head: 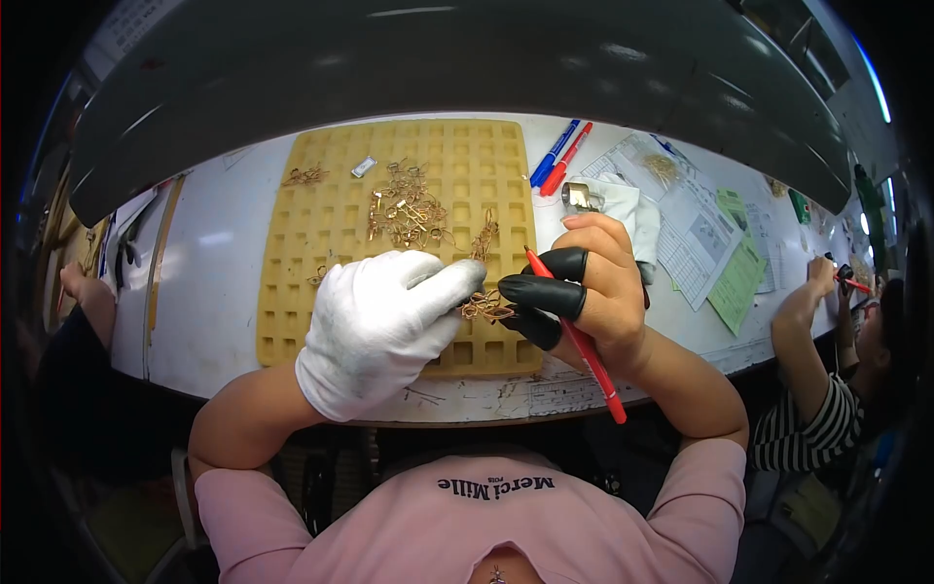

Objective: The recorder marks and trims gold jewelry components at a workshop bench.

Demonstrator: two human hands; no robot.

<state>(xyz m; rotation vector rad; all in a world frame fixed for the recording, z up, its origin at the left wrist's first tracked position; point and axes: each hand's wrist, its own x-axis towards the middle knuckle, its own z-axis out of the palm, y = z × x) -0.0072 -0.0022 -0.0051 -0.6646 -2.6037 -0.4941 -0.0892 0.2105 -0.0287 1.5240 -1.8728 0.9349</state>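
In a white glove, my left hand [383,325] pinches a gold-coloured openwork wire jewellery piece [486,306] above a yellow tray [343,146] with square pockets. My right hand [602,292] wears black finger cots and grips a slim red marker pen [589,350] that slants between its fingers, tip upward. Its black-covered fingertips meet the right side of the wire piece; exact contact is partly hidden. Beyond my hands, a tangled heap of similar gold-coloured pieces [408,208] lies on the tray. A smaller cluster [484,237] rests just past my left fingertips.
A blue marker [554,155] and a thicker red marker [567,159] lie right of the tray, near a white cloth [633,212] and printed sheets [697,233]. A dark lamp hood [452,66] spans the far side. Other people's arms [795,321] [95,303] flank the bench.
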